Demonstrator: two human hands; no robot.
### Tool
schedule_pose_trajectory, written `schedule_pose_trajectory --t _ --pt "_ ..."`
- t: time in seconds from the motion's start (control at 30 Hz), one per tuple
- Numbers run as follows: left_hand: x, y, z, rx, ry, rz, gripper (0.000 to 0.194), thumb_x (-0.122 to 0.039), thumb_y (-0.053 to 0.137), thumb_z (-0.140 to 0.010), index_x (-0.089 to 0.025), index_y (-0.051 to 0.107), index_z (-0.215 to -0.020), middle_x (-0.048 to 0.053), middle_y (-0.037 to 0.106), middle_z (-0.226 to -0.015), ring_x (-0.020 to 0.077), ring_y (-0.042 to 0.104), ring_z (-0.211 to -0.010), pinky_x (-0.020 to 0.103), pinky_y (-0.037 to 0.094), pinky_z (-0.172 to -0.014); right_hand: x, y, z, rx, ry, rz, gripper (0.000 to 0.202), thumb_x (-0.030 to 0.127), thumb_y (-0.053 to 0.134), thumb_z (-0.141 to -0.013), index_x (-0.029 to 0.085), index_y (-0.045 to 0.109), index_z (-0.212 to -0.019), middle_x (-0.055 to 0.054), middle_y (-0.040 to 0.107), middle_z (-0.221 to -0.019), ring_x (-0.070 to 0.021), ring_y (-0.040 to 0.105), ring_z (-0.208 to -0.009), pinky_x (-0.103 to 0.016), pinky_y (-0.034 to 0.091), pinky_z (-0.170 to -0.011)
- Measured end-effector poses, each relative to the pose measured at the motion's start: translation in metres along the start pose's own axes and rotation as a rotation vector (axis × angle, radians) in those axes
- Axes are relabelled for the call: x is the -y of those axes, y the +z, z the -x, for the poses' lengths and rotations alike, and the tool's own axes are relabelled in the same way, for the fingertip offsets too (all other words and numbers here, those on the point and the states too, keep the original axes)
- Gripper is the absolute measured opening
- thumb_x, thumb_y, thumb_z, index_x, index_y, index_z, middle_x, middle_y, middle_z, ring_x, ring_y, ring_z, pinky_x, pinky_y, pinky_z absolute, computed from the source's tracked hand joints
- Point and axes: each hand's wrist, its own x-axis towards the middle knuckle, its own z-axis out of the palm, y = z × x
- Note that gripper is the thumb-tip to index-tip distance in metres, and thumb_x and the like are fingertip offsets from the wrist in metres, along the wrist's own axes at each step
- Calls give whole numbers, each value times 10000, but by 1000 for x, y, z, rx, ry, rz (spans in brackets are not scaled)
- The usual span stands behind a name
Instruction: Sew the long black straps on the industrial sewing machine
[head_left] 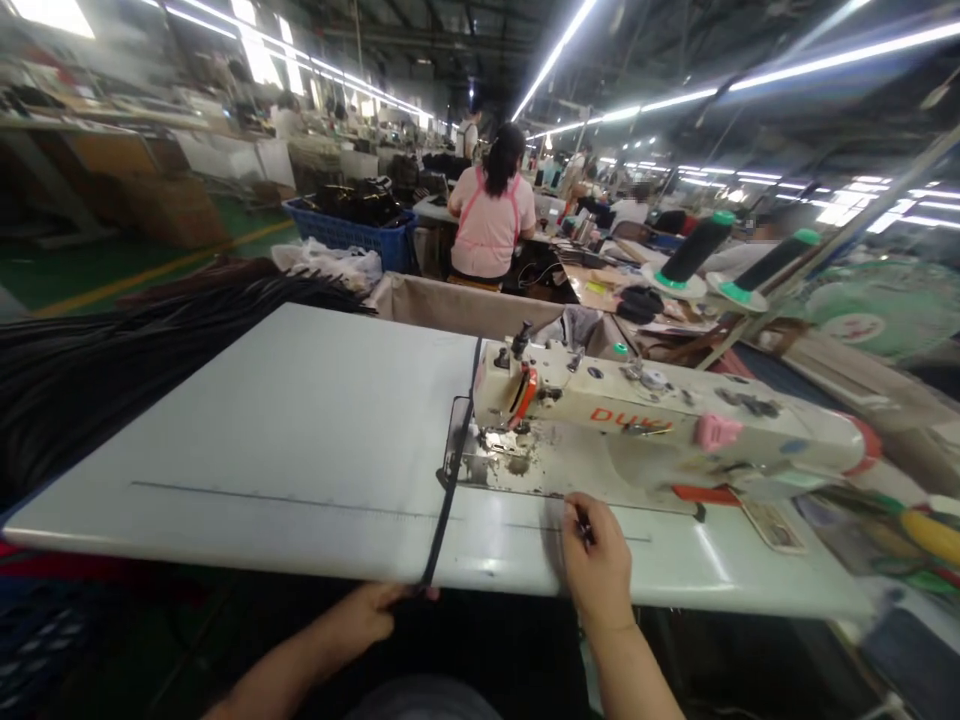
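A narrow black strap (442, 515) runs over the white table (315, 410), from behind the sewing machine's head down to the front edge. At that edge my left hand (373, 612) is closed on the strap's near end, with the fingertips partly hidden. My right hand (600, 560) is curled over the table in front of the sewing machine (600, 400). Something small and dark shows within its fingers, too little of it to name. The needle plate (501, 440) lies between the strap and the machine's arm.
A heap of long black strips (150, 370) lies along the table's left side. Black thread cones (697, 250) stand at the back right, near a green fan (862, 310). Beyond the table are a blue crate (356, 235) and a seated person (491, 215) facing away.
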Motion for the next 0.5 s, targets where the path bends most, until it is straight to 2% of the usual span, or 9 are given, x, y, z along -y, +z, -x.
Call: schedule_pose_trajectory --t 0.1,0.17,0.23,0.33,0.5 --pt "-8 -4 13 281 16 11 515 -301 764 -710 -256 748 -1223 77 753 -1206 364 616 -1252 513 385 -1140 -5 -24 -5 -67 1 -29 243 376 518 -1044 192 676 -1029 -74 713 -907 -211 665 -831 -329 519 -786" --pt "-25 -2 21 379 69 130 555 -409 755 -786 -210 701 -1301 122 752 -1176 350 650 -1182 504 419 -1097 -9 -44 -14 -130 17 -20 322 433 492 -1058 182 691 -1022 -84 711 -906 -216 663 -834 -334 507 -789" --pt "-47 3 25 343 101 303 562 -417 750 -841 -178 658 -1343 145 748 -1155 330 670 -1156 489 440 -1080 -14 -65 -25 -194 60 21 432 503 439 -1070 163 701 -1014 -88 697 -859 -217 649 -790 -335 496 -757" --pt "-74 11 17 193 55 538 442 -349 762 -890 -177 659 -1284 156 737 -1176 315 689 -1175 487 458 -1098 -23 -93 -46 -280 80 129 562 567 374 -1073 135 718 -967 -94 674 -791 -222 624 -746 -344 476 -734" --pt "-100 11 -17 -61 33 616 413 -328 854 -837 -144 664 -1155 168 748 -1120 294 743 -1055 457 549 -1011 -39 -132 -79 -366 15 353 586 505 349 -1064 99 756 -948 -144 683 -796 -257 615 -767 -370 451 -727"
